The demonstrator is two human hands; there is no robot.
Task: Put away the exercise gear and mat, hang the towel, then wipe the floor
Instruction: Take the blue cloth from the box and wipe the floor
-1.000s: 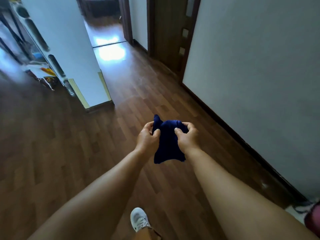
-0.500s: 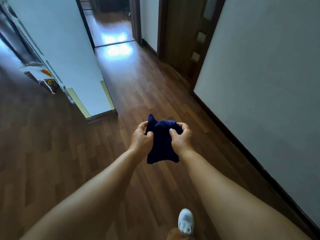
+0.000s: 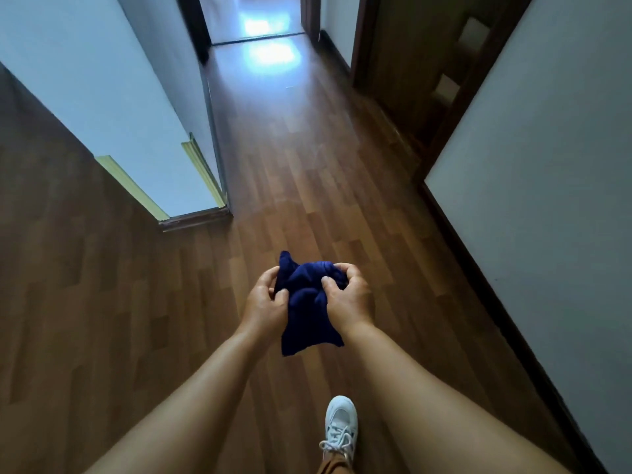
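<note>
From the head camera, a small dark blue cloth (image 3: 307, 313) is bunched up at the top and hangs down flat below, with a little corner poking up at its 11 o'clock. It is up in the air over the brown wooden plank floor (image 3: 294, 172), just below the middle of the view.

The left hand (image 3: 265, 302) is curled around the cloth's left edge, at its 9 o'clock, with thumb and fingers pinching the fabric. The right hand (image 3: 345, 297) is closed on the crumpled top at 2 o'clock, and its thumb presses into the folds. Both bare arms reach in from 6 o'clock.

A white lace-up sneaker (image 3: 340, 424) stands on the floor at 5 o'clock. A pale wall (image 3: 547, 172) runs along 3 o'clock, with a dark wooden door (image 3: 410, 63) at 1 o'clock.
</note>
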